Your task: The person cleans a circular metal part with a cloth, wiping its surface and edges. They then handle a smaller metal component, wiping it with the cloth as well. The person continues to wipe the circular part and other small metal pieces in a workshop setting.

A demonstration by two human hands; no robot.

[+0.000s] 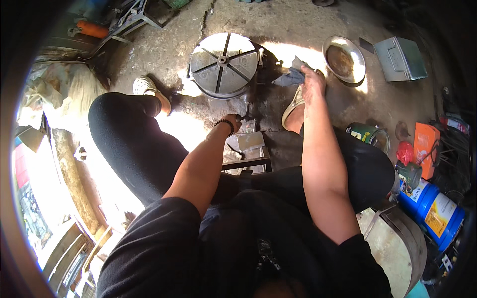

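Observation:
A round slotted metal rotary table sits on the floor in front of me, between my feet. Its face has several dark slots that run out from a hub in the middle. My left hand, with a beaded bracelet at the wrist, is closed round the crank handle on the near side of the table. Out to the right, beyond my shoe, my right hand grips a grey rag, which hangs out to the left of the fingers.
Farther right lie a round metal pan and a grey metal box. A blue bucket, an orange case and open tins crowd my right side. An orange cylinder lies at the far left by a metal frame.

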